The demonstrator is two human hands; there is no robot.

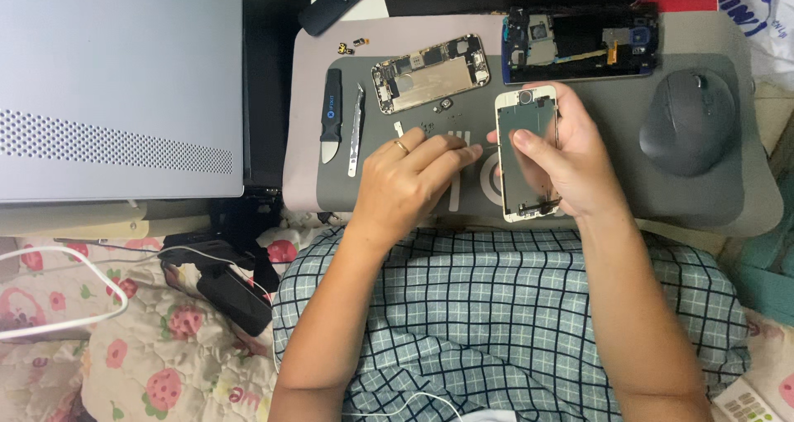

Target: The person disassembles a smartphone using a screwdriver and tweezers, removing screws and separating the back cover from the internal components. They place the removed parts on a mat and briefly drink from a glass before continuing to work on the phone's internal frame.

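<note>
Both hands (pixel 413 178) (pixel 571 162) hold white phone screen panel (pixel 523 153).

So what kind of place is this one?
Probably a home setup for phone repair, not a shop: a lap desk over a floral quilt, with an opened phone, tweezers and a mouse.

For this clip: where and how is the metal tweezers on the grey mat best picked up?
Pinch the tweezers across the two flat arms near mid-length, coming from above. They lie flat, lengthwise away from the person, with bare mat on their right; the black pry tool lies close on their left.
</note>
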